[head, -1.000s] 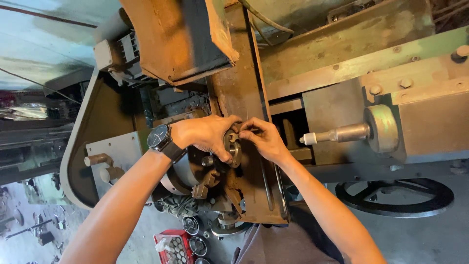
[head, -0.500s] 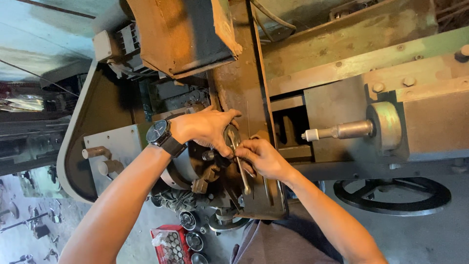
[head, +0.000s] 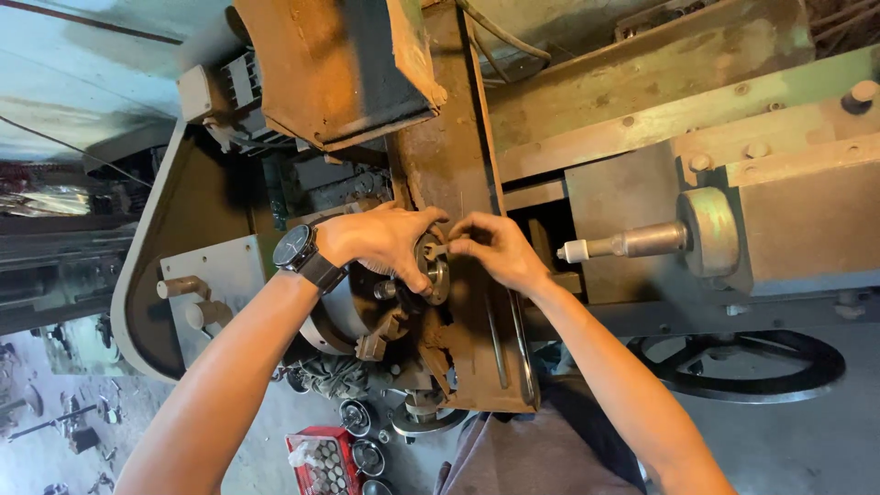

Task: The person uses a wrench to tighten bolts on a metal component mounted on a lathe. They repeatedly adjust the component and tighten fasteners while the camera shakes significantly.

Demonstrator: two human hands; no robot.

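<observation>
Together, both hands [head: 390, 243] [head: 495, 249] on chuck workpiece [head: 433, 266].

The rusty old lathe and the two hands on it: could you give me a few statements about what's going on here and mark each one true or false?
1. The left hand wears a dark wristwatch. True.
2. Both hands meet at the round metal workpiece in the lathe chuck. True.
3. The right hand rests on the black spoked handwheel. False: it is at the workpiece, pinching a small metal part; the handwheel is untouched.
4. The red crate of round metal parts sits on top of the lathe. False: it stands low down, below the chuck.
5. The silver tailstock spindle touches the workpiece. False: it stands apart, to the right.
</observation>
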